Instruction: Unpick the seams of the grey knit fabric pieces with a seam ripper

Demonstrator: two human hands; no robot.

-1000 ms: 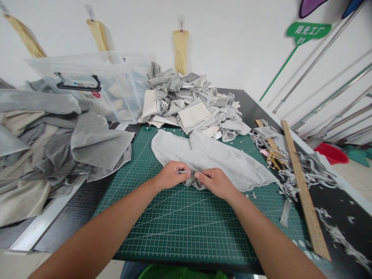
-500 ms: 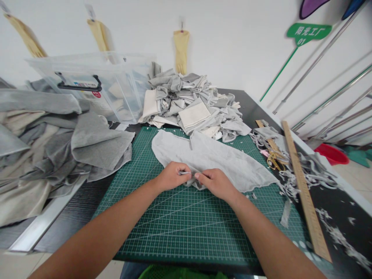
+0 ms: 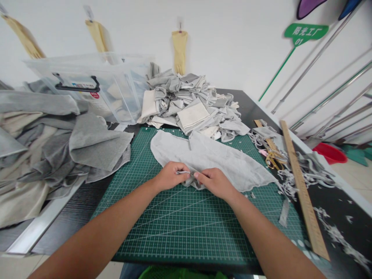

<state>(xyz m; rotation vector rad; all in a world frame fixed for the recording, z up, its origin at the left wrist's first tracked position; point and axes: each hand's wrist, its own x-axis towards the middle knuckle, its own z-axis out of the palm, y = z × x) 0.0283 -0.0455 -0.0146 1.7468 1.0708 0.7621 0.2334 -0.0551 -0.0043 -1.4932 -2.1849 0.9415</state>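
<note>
A light grey piece of cloth (image 3: 221,155) lies spread over the green cutting mat (image 3: 186,228), with its near edge bunched up between my hands. My left hand (image 3: 171,175) is closed, pinching a fold of that edge between thumb and fingers. Close beside it on the right, my right hand (image 3: 216,182) pinches the same edge, thumb pointing left. The two thumb tips almost meet. Fingers curled beneath the cloth are partly hidden.
Behind the mat rises a heap of grey and cream cloths (image 3: 192,104), beside a clear plastic bin (image 3: 101,93). More cloths (image 3: 52,151) pile up at left. A wooden ruler (image 3: 303,190), gold-handled scissors (image 3: 273,159) and fabric scraps (image 3: 287,182) lie at right.
The whole view has shifted very slightly. Both hands keep their pinch on the cloth edge at nearly the same spot.
</note>
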